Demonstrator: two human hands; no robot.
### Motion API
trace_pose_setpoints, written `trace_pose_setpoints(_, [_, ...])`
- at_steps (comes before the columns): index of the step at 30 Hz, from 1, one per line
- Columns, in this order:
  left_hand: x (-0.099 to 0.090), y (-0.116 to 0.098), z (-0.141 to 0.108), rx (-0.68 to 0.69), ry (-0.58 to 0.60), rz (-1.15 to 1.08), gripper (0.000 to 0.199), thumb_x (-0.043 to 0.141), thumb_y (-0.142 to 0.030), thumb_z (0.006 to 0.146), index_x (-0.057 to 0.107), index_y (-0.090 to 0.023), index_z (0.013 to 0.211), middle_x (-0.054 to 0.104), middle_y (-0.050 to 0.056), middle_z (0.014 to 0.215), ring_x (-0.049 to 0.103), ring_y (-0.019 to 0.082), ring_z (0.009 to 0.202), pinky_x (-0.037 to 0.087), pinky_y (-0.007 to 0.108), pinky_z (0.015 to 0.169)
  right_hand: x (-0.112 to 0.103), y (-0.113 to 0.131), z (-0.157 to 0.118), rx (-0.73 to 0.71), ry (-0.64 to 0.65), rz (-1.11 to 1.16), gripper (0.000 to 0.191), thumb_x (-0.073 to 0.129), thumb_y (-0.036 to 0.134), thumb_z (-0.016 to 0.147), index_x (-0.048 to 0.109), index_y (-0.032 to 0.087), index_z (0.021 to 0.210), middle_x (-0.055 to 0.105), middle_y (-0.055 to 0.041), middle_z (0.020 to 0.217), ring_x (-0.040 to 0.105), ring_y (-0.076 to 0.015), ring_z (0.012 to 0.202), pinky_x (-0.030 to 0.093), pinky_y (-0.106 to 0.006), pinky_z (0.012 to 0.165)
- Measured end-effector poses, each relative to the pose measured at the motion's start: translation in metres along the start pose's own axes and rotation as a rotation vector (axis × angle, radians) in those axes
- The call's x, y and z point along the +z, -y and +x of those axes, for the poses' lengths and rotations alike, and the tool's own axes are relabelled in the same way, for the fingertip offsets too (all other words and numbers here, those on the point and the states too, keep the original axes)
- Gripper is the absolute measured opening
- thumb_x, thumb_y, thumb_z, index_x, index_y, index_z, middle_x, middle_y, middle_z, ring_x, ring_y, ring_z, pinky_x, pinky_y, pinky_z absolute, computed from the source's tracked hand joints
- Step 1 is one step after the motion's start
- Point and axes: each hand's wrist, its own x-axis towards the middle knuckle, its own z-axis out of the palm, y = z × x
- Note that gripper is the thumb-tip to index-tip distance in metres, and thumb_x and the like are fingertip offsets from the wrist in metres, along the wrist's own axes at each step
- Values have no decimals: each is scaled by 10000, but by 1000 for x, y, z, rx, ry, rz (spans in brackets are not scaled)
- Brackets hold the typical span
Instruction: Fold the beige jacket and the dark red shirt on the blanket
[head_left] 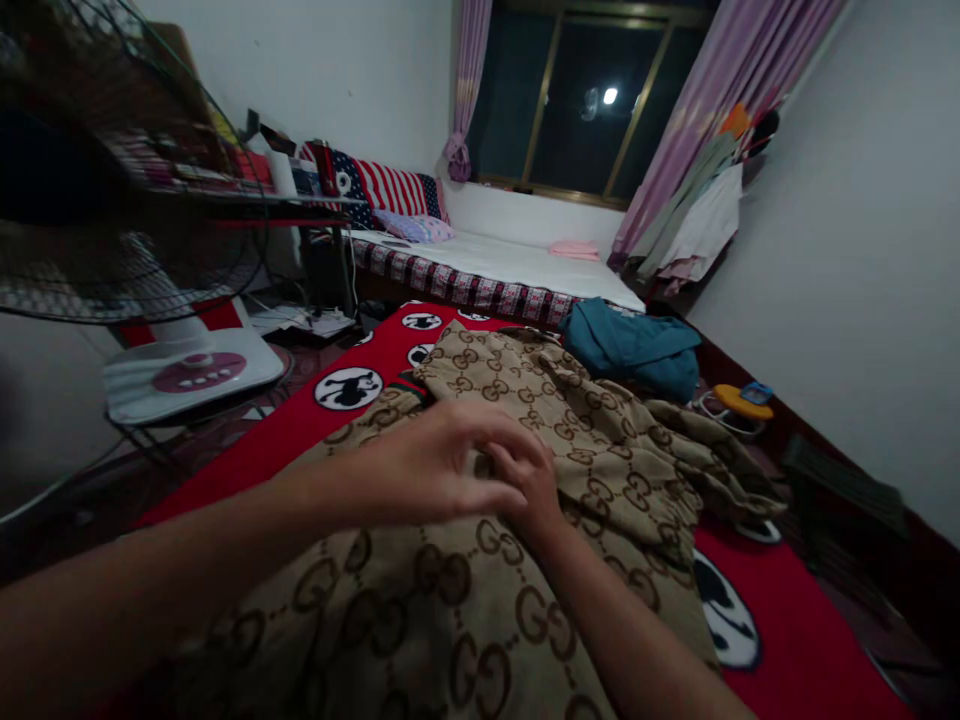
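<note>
Spread over the red surface lies a beige garment (615, 450) with a brown double-G pattern. Its lower part, or a second piece of the same cloth, reaches down to the bottom of the view. My left hand (442, 465) hovers over the cloth, slightly blurred, its fingers curved and its thumb apart, with nothing between them. Just beyond it, my right hand (536, 490) is low over the garment. The left hand partly covers the right fingers, so I cannot tell whether they pinch the cloth. A green-and-red stripe (412, 384) shows near the garment's left edge.
The red blanket (247, 465) has black-and-white round prints. Beyond the garment sits a teal folded cloth (630, 345). A fan (187, 370) stands at left. A bed (487, 262) lies at the back, and clothes (701, 225) hang at right near a yellow item (742, 402).
</note>
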Motion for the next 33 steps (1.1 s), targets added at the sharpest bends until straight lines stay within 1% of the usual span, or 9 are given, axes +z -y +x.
trace_pose_setpoints(5, [-43,73,-51,-535,35,547,693,702,-483,704,519,-220,1318,554,117,1326,504,306,1229,400,389,1022,-5,-9,9,-8,202,-200,336,504,161,893,660,286,1164,470,-99,1414,441,-275,1232,366,-431,1002])
trace_pose_setpoints(10, [-36,82,-117,-808,123,543,782,669,-468,701,400,-256,1405,589,123,1291,578,331,1135,464,400,899,-7,-23,33,-16,357,-281,416,440,109,891,620,275,1227,523,-70,1360,519,-233,1115,458,-306,797])
trace_pose_setpoints(13, [-46,65,-116,-751,-5,476,604,624,-353,725,491,-235,1302,640,92,1189,615,295,1050,473,368,858,-18,-36,57,-4,390,-293,405,427,83,881,664,248,1164,631,-54,1179,566,-202,1014,444,-278,748])
trace_pose_setpoints(17, [-63,25,-87,-598,-164,328,534,615,-323,750,505,-221,1262,680,38,942,642,225,850,493,322,753,-57,-62,92,146,152,-347,370,448,93,863,719,247,1063,652,-19,1171,581,-190,977,422,-275,715])
trace_pose_setpoints(20, [-49,-1,-64,-462,-166,111,488,614,-266,759,524,-221,1237,673,18,903,640,183,802,500,279,713,-84,-86,103,263,7,-408,358,461,97,846,740,253,1006,666,3,1157,592,-182,935,412,-274,680])
trace_pose_setpoints(26, [44,11,-38,-354,383,-353,492,646,-156,740,578,-191,1226,711,53,1016,671,183,899,525,254,739,-77,-127,59,415,186,-557,370,423,130,872,742,234,1026,694,-55,1097,626,-213,923,425,-285,644])
trace_pose_setpoints(29, [60,21,-25,-271,539,-428,429,682,-210,760,640,-174,1185,723,58,1019,683,190,901,530,245,740,-58,-137,33,613,359,-573,372,438,146,862,726,237,1078,710,-90,1037,654,-237,909,451,-299,664])
trace_pose_setpoints(31, [50,24,-16,-156,367,-386,323,630,-210,814,672,-176,1133,731,41,951,686,167,841,530,234,728,-51,-141,26,668,411,-564,388,431,144,862,709,240,1114,709,-104,1040,660,-252,932,465,-317,698])
trace_pose_setpoints(33, [33,31,-7,-80,10,-194,251,556,-194,863,690,-180,1075,724,45,942,676,167,865,531,261,788,-49,-143,28,678,446,-556,379,425,154,866,707,224,1110,701,-126,1061,652,-280,967,472,-346,728])
